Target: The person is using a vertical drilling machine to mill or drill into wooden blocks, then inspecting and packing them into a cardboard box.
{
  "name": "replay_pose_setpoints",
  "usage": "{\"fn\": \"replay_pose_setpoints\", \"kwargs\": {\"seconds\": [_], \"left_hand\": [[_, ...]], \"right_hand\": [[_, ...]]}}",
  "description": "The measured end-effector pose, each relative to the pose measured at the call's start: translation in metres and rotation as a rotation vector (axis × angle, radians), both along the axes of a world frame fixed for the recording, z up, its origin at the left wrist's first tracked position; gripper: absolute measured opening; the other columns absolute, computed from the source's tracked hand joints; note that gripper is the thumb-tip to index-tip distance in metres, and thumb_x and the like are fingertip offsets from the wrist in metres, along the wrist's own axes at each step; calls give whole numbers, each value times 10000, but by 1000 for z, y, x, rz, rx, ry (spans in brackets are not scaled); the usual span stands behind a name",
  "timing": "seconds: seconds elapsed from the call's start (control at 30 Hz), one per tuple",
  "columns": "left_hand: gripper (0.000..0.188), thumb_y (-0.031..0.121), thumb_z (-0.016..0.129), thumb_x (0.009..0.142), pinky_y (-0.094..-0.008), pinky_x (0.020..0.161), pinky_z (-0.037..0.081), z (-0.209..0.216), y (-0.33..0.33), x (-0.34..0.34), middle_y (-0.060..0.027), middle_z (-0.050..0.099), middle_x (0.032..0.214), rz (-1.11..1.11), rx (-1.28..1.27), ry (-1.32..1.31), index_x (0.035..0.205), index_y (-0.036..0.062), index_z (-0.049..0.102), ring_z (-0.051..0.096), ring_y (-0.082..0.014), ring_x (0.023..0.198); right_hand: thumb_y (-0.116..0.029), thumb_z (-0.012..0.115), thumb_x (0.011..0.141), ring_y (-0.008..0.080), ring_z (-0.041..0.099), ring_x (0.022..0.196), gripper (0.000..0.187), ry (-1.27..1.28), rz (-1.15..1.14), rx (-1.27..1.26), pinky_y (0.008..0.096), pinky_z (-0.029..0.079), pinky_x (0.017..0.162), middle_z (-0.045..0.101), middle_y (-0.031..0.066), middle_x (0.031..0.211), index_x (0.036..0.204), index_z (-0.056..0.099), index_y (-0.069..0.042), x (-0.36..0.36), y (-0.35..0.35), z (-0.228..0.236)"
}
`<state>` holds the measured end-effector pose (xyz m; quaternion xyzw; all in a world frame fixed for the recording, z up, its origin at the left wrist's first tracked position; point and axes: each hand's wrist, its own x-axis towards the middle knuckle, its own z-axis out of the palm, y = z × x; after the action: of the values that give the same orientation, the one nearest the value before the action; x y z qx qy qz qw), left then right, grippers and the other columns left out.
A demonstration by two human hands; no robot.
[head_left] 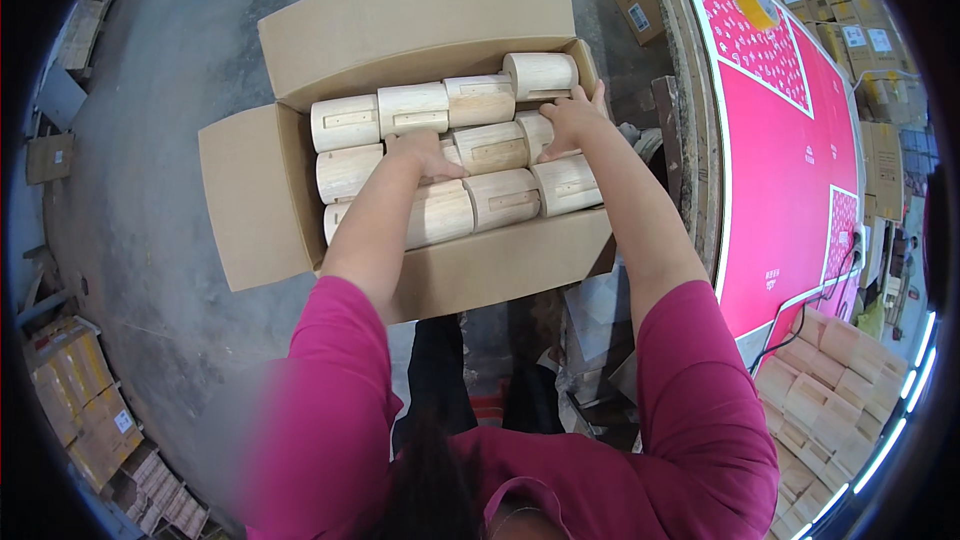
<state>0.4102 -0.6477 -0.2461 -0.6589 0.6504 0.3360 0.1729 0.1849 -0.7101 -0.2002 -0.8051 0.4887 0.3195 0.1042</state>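
Wooden cylinders (pixel 413 108) in open cardboard box (pixel 255 200): eleven visible (some hidden under hands); one box.

Your hands rest on pale, unfinished wooden cylinders (pixel 440 108), sanded smooth and matt, with faint grain and shallow rectangular recesses. They sit in a plain brown corrugated cardboard box (pixel 255 195), matt and slightly fibrous. Your sleeves (pixel 700 410) are soft magenta knit cloth. The floor (pixel 170 70) is rough, dusty grey concrete. Beside you, the bench (pixel 800 160) carries a glossy pink printed sheet.
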Motion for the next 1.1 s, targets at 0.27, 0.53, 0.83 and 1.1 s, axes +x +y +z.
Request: {"fn": "replay_pose_setpoints", "kwargs": {"seconds": [0.27,0.53,0.83,1.1], "left_hand": [[508,380,674,710,-520,990,279,26,37,13,-148,461,1237,27,-636,-103,1125,102,581,378,-314,1218],[706,501,580,774,-607,1036,124,7,29,24,-157,220,1439,40,-796,-97,1351,157,363,144,-363,1341],[686,542,480,818,-553,1054,139,-25,37,24,-175,329,1364,20,-673,-5,1351,135,335,220,-353,1303],[679,563,479,814,-690,976,79,-19,77,5,-166,144,1464,218,-802,-90,1379,226,310,91,-411,1342]], "right_hand": [[-422,740,643,244,404,1162,794,-124,34,-366,564,162,1054,509,56,1160,1309,407,-147,-20,30,-28],[-423,627,764,273,388,1202,662,-443,-8,-407,519,230,1036,474,105,1237,1302,412,-103,8,1,-20],[-523,459,843,319,237,1311,629,-538,-112,-613,548,212,1032,303,96,1406,1341,377,-149,11,25,-81],[-493,417,872,311,154,1358,660,-494,-286,-614,534,137,1070,187,132,1468,1404,255,-138,12,51,-75]]}}
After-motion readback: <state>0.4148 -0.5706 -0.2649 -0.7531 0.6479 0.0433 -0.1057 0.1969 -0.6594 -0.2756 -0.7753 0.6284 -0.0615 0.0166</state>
